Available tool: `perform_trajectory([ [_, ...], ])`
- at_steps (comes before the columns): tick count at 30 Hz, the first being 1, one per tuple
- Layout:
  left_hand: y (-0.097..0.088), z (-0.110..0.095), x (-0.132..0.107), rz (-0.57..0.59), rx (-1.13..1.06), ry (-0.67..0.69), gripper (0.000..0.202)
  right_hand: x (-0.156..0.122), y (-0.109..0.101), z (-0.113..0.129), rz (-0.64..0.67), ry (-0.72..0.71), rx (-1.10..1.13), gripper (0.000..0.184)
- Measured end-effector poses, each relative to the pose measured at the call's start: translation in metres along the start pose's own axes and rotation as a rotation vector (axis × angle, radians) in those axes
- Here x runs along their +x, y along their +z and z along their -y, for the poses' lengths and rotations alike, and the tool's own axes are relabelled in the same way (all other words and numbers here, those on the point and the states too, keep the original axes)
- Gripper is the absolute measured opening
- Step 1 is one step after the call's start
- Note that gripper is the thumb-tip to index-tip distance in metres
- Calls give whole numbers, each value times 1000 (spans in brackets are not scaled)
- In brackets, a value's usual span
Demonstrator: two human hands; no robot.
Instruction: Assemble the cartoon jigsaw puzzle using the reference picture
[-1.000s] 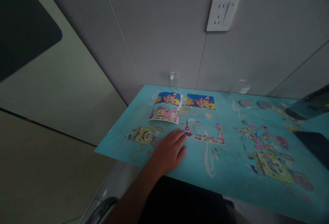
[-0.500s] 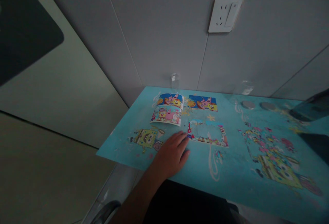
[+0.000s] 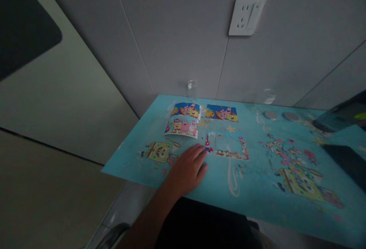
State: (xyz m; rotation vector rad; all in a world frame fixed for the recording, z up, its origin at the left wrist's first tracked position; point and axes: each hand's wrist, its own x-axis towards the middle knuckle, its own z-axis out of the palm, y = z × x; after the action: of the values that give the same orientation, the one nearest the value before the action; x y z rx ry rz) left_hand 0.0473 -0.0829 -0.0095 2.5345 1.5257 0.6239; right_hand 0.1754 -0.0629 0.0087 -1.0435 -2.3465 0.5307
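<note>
My left hand lies palm down on the turquoise cartoon-printed table mat, fingers stretched out and holding nothing. Its fingertips reach the lower left corner of a rectangular border of cartoon picture pieces, whose middle shows the mat's colour. Beyond the hand is a curled, folded picture sheet with two cartoon scenes. A flat blue cartoon card lies to the right of that sheet. My right hand is out of view.
Against the wall stand a clear glass and another clear container. Two grey discs lie near the back. To the right are a dark transparent bottle-like object and a flat black object. A wall socket sits above.
The whole view has shifted slightly, so everything appears a little further left. My left hand stays at the same corner of the border, and the things on the mat keep their places.
</note>
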Motion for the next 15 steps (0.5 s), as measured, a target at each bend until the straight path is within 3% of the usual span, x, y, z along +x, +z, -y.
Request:
perform_trajectory([
  [11,2,4,-1,-13,5,14,45,-16,0,3,-47,67,22,35],
  [15,2,4,0,-17,18,13,44,-33,-9,2,-65,92,7,35],
])
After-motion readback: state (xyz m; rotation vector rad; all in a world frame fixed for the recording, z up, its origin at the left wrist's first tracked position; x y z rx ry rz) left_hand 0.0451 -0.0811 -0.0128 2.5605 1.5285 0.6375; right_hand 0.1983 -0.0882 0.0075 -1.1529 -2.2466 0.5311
